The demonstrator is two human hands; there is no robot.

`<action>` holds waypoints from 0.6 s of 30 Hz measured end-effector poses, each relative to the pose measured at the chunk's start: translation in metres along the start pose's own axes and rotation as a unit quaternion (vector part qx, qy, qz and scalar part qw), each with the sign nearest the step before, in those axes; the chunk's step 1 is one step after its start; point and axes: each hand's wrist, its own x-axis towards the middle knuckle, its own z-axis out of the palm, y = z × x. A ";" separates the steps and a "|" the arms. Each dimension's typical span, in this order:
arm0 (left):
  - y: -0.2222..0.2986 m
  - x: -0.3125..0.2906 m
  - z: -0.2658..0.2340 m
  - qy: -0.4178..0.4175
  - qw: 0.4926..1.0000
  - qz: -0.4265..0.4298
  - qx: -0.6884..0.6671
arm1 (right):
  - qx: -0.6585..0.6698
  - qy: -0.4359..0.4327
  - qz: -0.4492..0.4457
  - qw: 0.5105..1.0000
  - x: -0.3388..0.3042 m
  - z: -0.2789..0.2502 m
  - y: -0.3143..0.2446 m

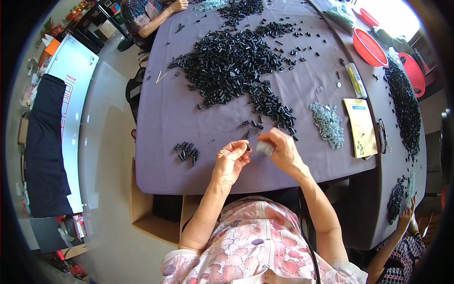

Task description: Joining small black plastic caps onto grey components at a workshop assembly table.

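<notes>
– What is worn?
– A pale top (236, 236), printed with rounded pink and reddish patches (293, 254); one purple patch (257, 241) is included.
– How is it finished?
– Short sleeves (176, 263) are attached, a pale strip (271, 251) is set down the front, and a black cable (310, 244) is draped along the right.

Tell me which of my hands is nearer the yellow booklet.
Right. Your right hand is to the left of the yellow booklet, apart from it; your left hand is farther left still, beyond the right one.
</notes>
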 end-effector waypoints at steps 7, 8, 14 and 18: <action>-0.002 0.002 -0.010 -0.013 0.997 -0.018 -0.077 | -0.258 0.025 -0.128 0.957 0.052 -0.005 0.040; -0.002 0.002 -0.011 -0.010 0.997 -0.015 -0.081 | -0.265 0.007 -0.128 0.956 0.056 -0.001 0.042; -0.003 0.004 -0.011 -0.017 0.997 -0.011 -0.077 | -0.347 -0.023 -0.141 0.927 0.067 -0.002 0.044; -0.003 0.004 -0.012 -0.019 0.996 -0.006 -0.084 | -0.360 -0.050 -0.145 0.920 0.071 0.000 0.045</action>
